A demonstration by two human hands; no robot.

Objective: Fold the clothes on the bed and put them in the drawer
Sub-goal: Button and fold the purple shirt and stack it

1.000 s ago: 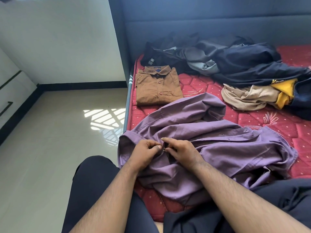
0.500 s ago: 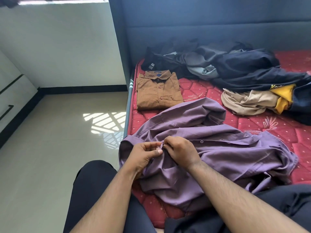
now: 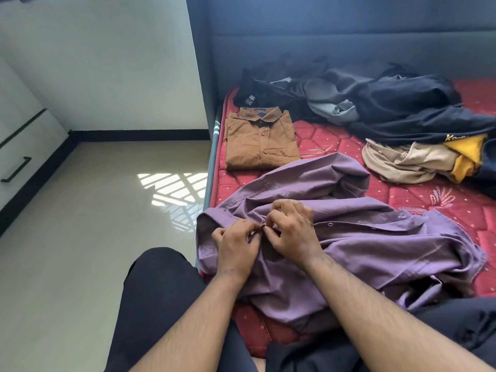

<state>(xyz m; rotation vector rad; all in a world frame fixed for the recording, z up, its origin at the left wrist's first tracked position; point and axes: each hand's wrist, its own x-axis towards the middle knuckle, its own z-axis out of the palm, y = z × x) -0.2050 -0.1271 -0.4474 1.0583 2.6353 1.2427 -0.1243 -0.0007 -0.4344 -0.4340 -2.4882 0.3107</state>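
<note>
- The red bed [image 3: 335, 146] carries a purple shirt [image 3: 375, 248], crumpled at its near left edge.
- Left hand [image 3: 236, 251] and right hand [image 3: 292, 234] each have a pinching grip on the shirt's placket, fingertips meeting.
- A folded brown shirt [image 3: 261, 139] lies behind it, near the left edge.
- Dark clothes [image 3: 375, 98] are heaped by the headboard; a beige garment [image 3: 408, 162] lies further right.

A folded shirt [image 3: 261, 139] lies on the bed [image 3: 335, 146] behind the spread shirt [image 3: 375, 245], heaped clothes [image 3: 375, 100] to its right.
</note>
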